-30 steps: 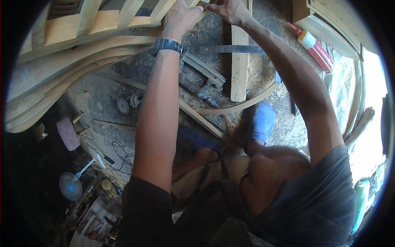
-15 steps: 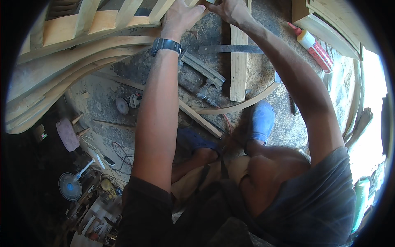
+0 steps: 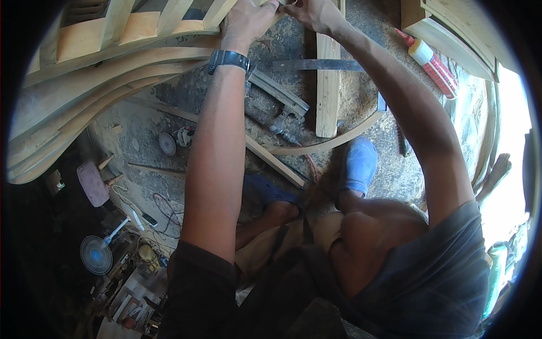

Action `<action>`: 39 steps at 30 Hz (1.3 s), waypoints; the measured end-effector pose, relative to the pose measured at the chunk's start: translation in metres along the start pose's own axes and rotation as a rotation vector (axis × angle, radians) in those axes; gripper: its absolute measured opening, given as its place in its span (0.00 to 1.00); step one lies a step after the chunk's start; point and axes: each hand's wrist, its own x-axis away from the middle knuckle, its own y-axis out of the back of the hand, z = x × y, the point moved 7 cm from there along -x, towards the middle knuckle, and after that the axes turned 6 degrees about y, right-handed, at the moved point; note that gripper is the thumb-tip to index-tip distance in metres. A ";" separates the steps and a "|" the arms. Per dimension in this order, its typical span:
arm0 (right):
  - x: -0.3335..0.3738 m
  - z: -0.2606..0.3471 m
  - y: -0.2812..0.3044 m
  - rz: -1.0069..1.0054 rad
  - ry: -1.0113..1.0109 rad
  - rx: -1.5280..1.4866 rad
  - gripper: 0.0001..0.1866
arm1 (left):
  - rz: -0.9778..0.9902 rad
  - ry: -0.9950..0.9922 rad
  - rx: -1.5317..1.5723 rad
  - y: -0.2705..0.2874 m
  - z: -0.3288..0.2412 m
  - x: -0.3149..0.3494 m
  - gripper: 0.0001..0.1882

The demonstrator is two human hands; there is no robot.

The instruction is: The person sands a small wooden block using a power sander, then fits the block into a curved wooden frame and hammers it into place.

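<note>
The slatted wooden frame [image 3: 174, 18] lies far left, just beside your left hand [image 3: 247, 24]. Your right hand [image 3: 317, 15] is farther right; whether either grips anything, I cannot tell.

Pale tan wooden frame [image 3: 117, 25], blue clog [image 3: 361, 164]

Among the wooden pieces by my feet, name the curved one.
The thin strip just beyond the right clog: it bows in an arc, while the thick plank and slanting batten are straight.
</note>
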 end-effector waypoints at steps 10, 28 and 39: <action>-0.017 -0.039 -0.004 0.294 -0.135 -0.501 0.15 | 0.013 0.080 -0.272 0.000 -0.009 -0.007 0.29; 0.000 -0.016 -0.019 0.079 0.340 0.005 0.10 | -0.060 -0.040 -0.224 0.014 -0.003 0.003 0.22; 0.018 -0.011 -0.019 0.024 -0.062 -0.005 0.17 | -0.049 0.071 -0.370 0.007 -0.007 0.001 0.23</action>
